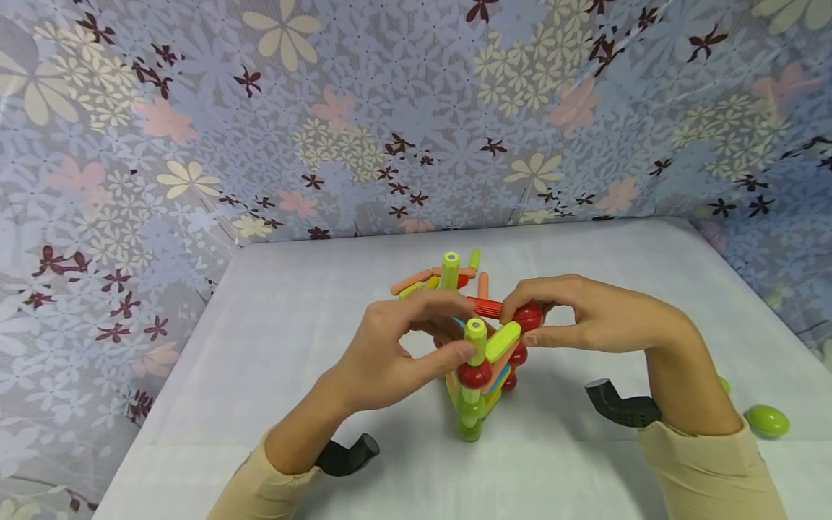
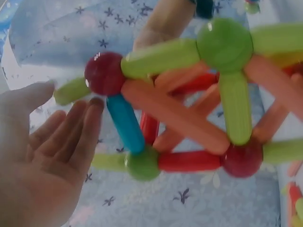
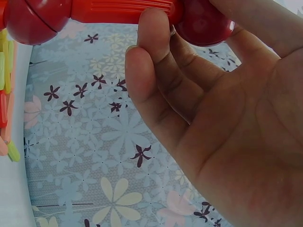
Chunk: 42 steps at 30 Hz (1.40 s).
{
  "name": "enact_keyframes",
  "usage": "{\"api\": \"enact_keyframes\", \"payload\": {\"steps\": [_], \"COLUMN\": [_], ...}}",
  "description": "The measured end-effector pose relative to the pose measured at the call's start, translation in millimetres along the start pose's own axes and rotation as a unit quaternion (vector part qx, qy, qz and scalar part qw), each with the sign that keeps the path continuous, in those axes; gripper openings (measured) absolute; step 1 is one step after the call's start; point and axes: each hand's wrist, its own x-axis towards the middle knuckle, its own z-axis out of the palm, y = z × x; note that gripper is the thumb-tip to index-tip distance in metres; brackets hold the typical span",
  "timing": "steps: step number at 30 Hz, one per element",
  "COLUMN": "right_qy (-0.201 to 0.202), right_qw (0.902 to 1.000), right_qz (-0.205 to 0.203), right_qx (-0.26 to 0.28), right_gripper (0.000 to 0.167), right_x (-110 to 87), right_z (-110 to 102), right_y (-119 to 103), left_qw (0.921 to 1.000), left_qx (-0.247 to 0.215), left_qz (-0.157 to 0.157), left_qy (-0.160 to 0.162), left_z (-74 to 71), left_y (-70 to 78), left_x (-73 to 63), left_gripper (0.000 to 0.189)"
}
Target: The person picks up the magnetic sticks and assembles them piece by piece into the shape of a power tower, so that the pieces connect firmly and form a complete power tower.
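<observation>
White-covered table (image 1: 312,289); blue-grey floral cloth (image 1: 390,94) hanging behind, with cream, pink, maroon flowers (image 1: 282,32); soft light.

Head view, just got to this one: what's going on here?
A person's right hand pinches a red ball at the end of a red rod on a ball-and-rod structure. The left hand is beside an upright yellow-green rod at the structure's near corner; whether it touches is unclear. Loose rods lie on the table behind the structure, and a green ball lies off to the right.
</observation>
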Motion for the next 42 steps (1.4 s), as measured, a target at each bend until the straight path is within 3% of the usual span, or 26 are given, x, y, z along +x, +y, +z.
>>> {"api": "enact_keyframes", "payload": {"steps": [3, 5, 9, 11, 13, 15, 18, 19, 21, 23, 25, 28, 31, 33, 35, 39, 42], "right_qy": [0.0, -0.003, -0.021, -0.033, -0.041, -0.046, -0.057, -0.061, -0.071, -0.082, -0.084, -0.033, 0.09, 0.162, 0.195, 0.163, 0.114], "right_qw": [1.0, 0.9999, 0.998, 0.9958, 0.9941, 0.9933, 0.9918, 0.9912, 0.9897, 0.9876, 0.9859, 0.9862, 0.9877, 0.9802, 0.9703, 0.9606, 0.9568], "right_qz": [0.0, -0.002, 0.0, 0.001, 0.007, 0.006, 0.006, 0.005, -0.001, -0.019, -0.036, -0.055, -0.003, 0.059, 0.131, 0.223, 0.253], "right_qx": [0.001, 0.01, 0.06, 0.085, 0.1, 0.105, 0.114, 0.117, 0.124, 0.132, 0.14, 0.153, 0.127, 0.098, 0.055, -0.025, -0.088], "right_gripper": [0.028, 0.028, 0.028, 0.03, 0.032, 0.033, 0.036, 0.037, 0.041, 0.046, 0.05, 0.048, 0.035, 0.03, 0.029, 0.038, 0.044], "right_x": [2.0, 3.4, 6.5, 8.1, 9.6, 11.0, 13.4, 14.0, 14.2, 13.5, 12.1, 14.9, 30.6, 46.2, 61.4, 84.5, 96.9], "right_z": [0, 1, 3, 4, 5, 5, 6, 7, 6, 4, 0, -7, -7, -1, 7, 20, 27], "right_y": [0, 0, -3, -5, -8, -9, -10, -9, -6, 0, 8, 26, 52, 77, 104, 152, 173], "left_qw": [0.9983, 0.9981, 0.9995, 0.9989, 0.9986, 0.9953, 0.987, 0.9845, 0.9827, 0.979, 0.9749, 0.9715, 0.9699, 0.9669, 0.9645, 0.9588, 0.954], "left_qx": [0.033, 0.033, 0.013, -0.008, -0.023, -0.036, -0.025, -0.025, -0.036, -0.072, -0.106, -0.143, -0.159, -0.172, -0.18, -0.208, -0.23], "left_qz": [0.011, 0.0, -0.025, -0.034, -0.047, -0.071, -0.12, -0.14, -0.168, -0.188, -0.196, -0.188, -0.184, -0.187, -0.191, -0.19, -0.188], "left_qy": [0.047, 0.051, -0.015, -0.032, 0.0, 0.055, 0.104, 0.103, 0.07, 0.029, 0.0, -0.014, -0.015, -0.02, -0.026, -0.037, -0.039], "left_z": [-7.9, -13.0, -18.7, -20.1, -21.2, -21.6, -19.4, -17.7, -14.1, -10.2, -7.1, -3.5, -1.2, 0.5, 2.7, 6.4, 6.3], "left_y": [-11.7, -17.2, -24.2, -27.0, -31.4, -38.0, -50.7, -55.5, -64.2, -70.7, -75.1, -79.1, -81.1, -82.5, -83.0, -83.9, -83.1], "left_x": [-2.8, -3.9, -6.1, -7.5, -8.3, -8.9, -8.8, -9.2, -9.0, -8.6, -8.0, -6.5, -6.4, -6.9, -7.1, -6.9, -7.1], "left_gripper": [0.024, 0.027, 0.032, 0.037, 0.043, 0.044, 0.027, 0.024, 0.033, 0.041, 0.037, 0.027, 0.023, 0.02, 0.02, 0.023, 0.025]}}
